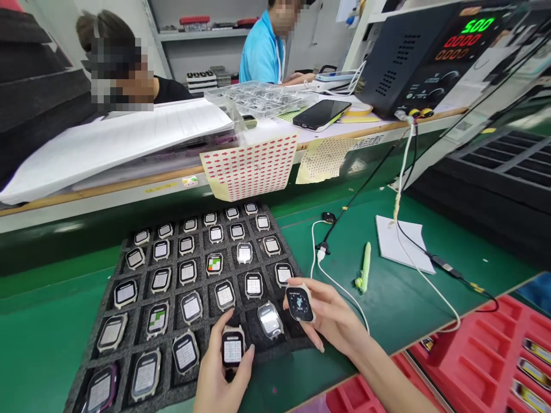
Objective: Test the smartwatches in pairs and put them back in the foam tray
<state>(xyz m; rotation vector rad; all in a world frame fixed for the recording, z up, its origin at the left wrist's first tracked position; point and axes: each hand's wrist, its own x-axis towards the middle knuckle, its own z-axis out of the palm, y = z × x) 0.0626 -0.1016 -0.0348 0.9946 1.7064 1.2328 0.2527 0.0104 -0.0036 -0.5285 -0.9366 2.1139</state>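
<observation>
My right hand [338,321] grips a smartwatch without a strap [300,303] by its edges, tilted, over the right edge of the foam tray. That watch has a dark screen with a small coloured figure. My left hand [221,376] has thumb and fingers around another smartwatch [233,349] at the tray's front row; its lit screen shows a table-like grid. Between the hands a silvery-screened watch [270,320] sits in its pocket. The dark foam tray [166,347] holds rows of similar watches, most with white grid screens, a few with green blocks.
Right of the tray lie white cables [340,281], a green pen [365,268] and a white paper pad [404,244]. A power supply [413,63] and a phone [322,115] stand on the raised shelf. Red trays [486,350] are at lower right. Two people sit beyond the shelf.
</observation>
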